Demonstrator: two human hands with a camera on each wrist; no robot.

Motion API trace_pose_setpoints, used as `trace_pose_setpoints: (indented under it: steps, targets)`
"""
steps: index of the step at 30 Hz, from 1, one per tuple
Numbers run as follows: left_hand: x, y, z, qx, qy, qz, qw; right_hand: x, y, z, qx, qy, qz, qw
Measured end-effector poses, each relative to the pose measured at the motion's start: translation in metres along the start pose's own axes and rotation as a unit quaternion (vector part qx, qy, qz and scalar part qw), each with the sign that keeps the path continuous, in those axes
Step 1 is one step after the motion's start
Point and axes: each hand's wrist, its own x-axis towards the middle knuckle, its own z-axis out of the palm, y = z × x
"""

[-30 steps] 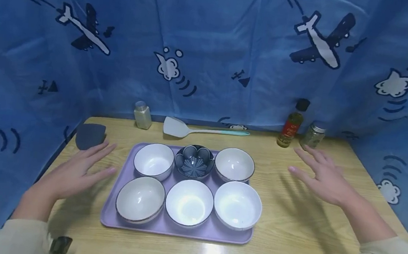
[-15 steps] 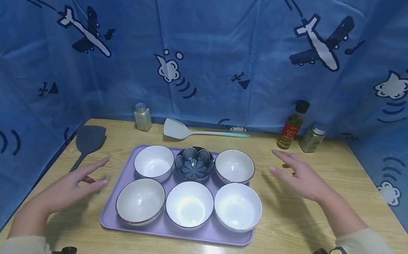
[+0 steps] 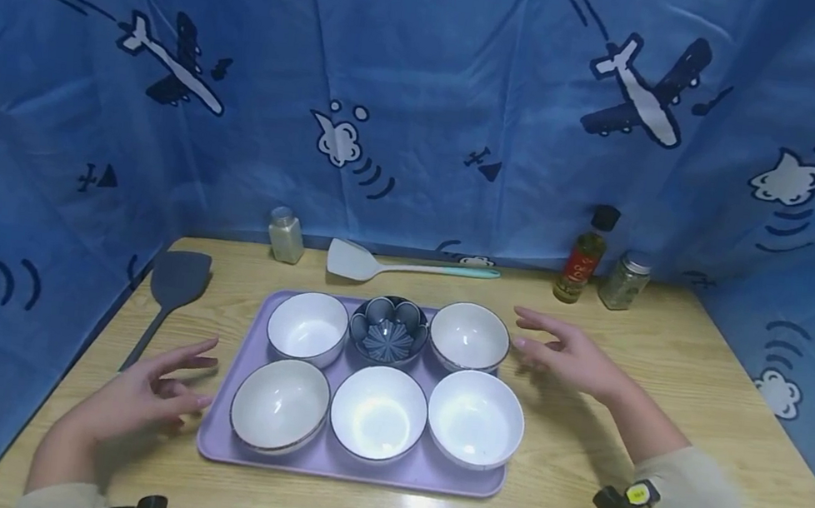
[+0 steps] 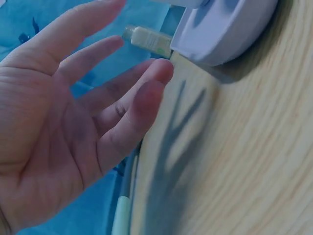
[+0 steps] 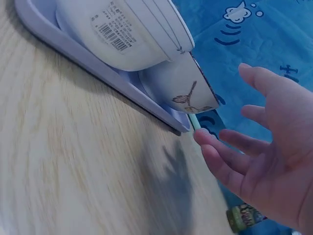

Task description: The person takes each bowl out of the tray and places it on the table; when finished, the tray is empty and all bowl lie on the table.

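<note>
A light purple tray (image 3: 221,434) lies on the wooden table, holding several bowls in two rows. Most are white inside, like the front right bowl (image 3: 475,419); the dark blue bowl (image 3: 388,331) at the back middle has a petal pattern. My left hand (image 3: 134,399) hovers just left of the tray, fingers loosely bent around nothing. Beside the back right bowl (image 3: 469,336) is my right hand (image 3: 572,361), also holding nothing. In the right wrist view, a gap separates that hand (image 5: 274,152) from the bowl with a brown leaf pattern (image 5: 181,88).
A dark grey spatula (image 3: 179,282) lies at the table's left. Along the back are a shaker jar (image 3: 285,236), a white turner with a mint handle (image 3: 354,260), an oil bottle (image 3: 580,261) and a second jar (image 3: 625,283). Blue curtain (image 3: 422,63) encloses the table.
My right hand has moved left and slightly down towards the tray's right side. My left hand has come down lower, uncovering the dark spatula's handle. The bowls and tray stay put.
</note>
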Motion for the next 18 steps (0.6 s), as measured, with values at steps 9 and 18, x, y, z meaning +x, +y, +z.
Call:
trace_pose_setpoints:
  steps: [9,18]
  targets:
    - [0.003,-0.021,0.008,-0.089,-0.014,-0.004,0.9959,0.009,0.01,0.017,0.088,-0.013,0.037,0.995]
    - [0.011,-0.03,0.019,-0.068,0.018,0.005,0.9975,0.013,0.007,0.027,0.109,-0.016,0.051,0.993]
